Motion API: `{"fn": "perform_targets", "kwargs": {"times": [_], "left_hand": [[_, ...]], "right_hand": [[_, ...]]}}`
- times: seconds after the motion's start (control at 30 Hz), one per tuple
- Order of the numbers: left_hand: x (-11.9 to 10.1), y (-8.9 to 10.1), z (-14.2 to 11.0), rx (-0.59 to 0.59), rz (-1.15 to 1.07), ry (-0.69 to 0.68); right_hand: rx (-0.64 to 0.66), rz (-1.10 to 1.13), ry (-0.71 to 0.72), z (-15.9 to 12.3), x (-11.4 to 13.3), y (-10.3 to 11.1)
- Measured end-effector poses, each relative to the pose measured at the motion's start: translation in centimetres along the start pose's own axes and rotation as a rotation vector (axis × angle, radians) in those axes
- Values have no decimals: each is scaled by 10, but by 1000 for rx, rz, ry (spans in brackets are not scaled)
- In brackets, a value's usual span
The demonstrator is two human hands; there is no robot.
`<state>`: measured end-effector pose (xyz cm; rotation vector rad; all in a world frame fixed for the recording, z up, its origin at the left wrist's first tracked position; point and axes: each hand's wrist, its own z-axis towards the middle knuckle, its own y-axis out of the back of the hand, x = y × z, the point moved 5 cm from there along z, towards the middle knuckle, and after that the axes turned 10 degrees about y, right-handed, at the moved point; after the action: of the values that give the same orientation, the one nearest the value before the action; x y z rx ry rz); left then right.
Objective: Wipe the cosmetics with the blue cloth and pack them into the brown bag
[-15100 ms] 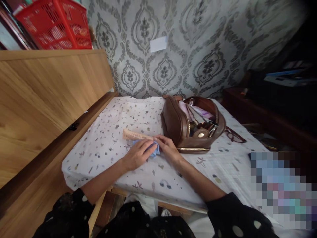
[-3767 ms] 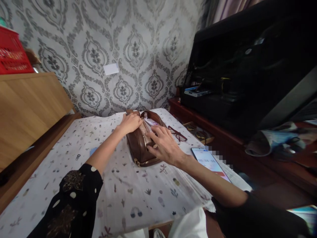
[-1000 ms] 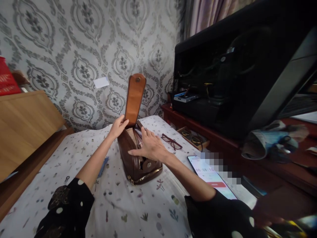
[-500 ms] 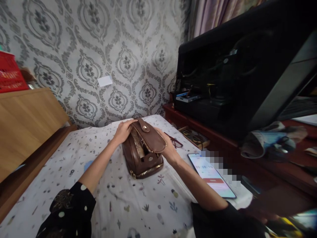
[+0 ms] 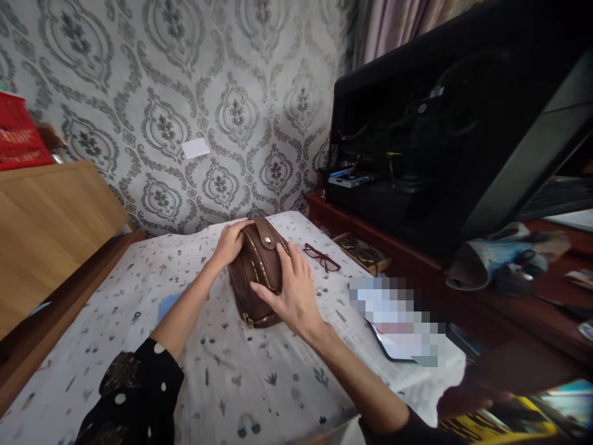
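Observation:
A brown leather bag (image 5: 244,272) with gold zips and a round metal snap stands on a white patterned cloth (image 5: 222,383). My left hand (image 5: 230,244) is closed round the bag's upper left edge, its fingertips hidden behind the top. Across the front flap (image 5: 270,259) lies my right hand (image 5: 296,290), thumb and fingers spread and touching the leather. The flap is down against the bag, and its lower end is hidden by that hand. Just right of the bag are dark red-framed glasses (image 5: 323,258).
Farther right lies a phone (image 5: 384,346), its screen partly blurred out. A small open box (image 5: 364,253) sits at the cloth's right edge, before a large black screen (image 5: 417,142). A wooden headboard-like panel (image 5: 60,228) stands left; patterned wallpaper (image 5: 236,117) rises behind.
The raised flap has come down over the bag's opening. My right hand has moved from the bag's right side onto its front, with fingers now spread. My left hand has stayed in place.

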<state>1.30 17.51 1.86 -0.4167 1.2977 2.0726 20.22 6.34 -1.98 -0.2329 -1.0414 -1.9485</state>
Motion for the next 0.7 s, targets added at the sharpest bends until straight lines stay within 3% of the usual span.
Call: {"fn": "perform_targets", "kwargs": {"times": [0.13,0.3,0.5,0.7], "left_hand": [[10,15,-5,-95,-232,62],[61,29,3,-318,-406,484],[98,8,27,-80,-432,804],[106,2,43,70,-395,842]], "right_hand": [[-18,-198,83,-1,0,-15],[-32,-243,149,2,-5,-19],[-48,-228,175,4,-4,-18],[-21,-260,114,6,-2,-19]]}}
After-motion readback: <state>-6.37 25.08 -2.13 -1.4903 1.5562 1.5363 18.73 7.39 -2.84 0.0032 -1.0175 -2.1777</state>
